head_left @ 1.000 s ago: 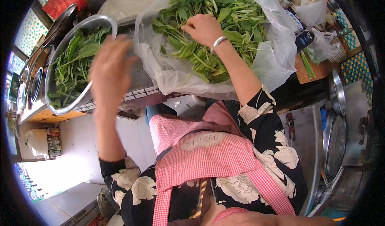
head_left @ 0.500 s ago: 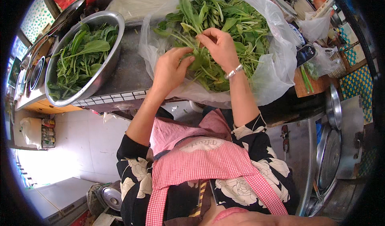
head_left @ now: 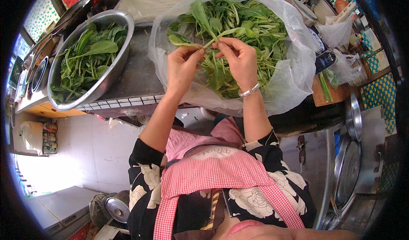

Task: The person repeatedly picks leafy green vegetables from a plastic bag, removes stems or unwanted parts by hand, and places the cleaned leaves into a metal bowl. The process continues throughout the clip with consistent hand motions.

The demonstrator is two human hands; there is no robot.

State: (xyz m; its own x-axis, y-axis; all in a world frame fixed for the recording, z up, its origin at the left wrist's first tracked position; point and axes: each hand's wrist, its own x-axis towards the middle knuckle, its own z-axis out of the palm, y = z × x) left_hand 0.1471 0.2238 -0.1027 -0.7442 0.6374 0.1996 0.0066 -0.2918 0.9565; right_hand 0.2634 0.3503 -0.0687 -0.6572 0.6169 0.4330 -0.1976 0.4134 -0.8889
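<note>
Over a large clear plastic bag (head_left: 294, 80) full of leafy greens (head_left: 266, 31), my two hands hold one sprig of greens (head_left: 203, 20) between them. My left hand (head_left: 184, 67) is closed, its thumb and forefinger pinching a leaf stem at the sprig's lower left. Close beside it, my right hand (head_left: 240, 65), with a silver bracelet (head_left: 249, 90) at the wrist, pinches the sprig's base. Its broad leaves fan up and to both sides. To the left, an oval metal basin (head_left: 123, 57) holds more loose greens (head_left: 91, 57).
The dark counter (head_left: 142, 65) has a white-tiled front edge. At right lie a phone (head_left: 325, 60), a wooden board (head_left: 330, 93) with green stalks, and small plastic bags (head_left: 336, 31). A wok (head_left: 74, 12) stands far left, and metal lids (head_left: 348, 172) lean at lower right.
My hands have come closer together and up slightly, both now pinching the same sprig. My left hand, whose fingers were apart, has closed on a leaf stem.
</note>
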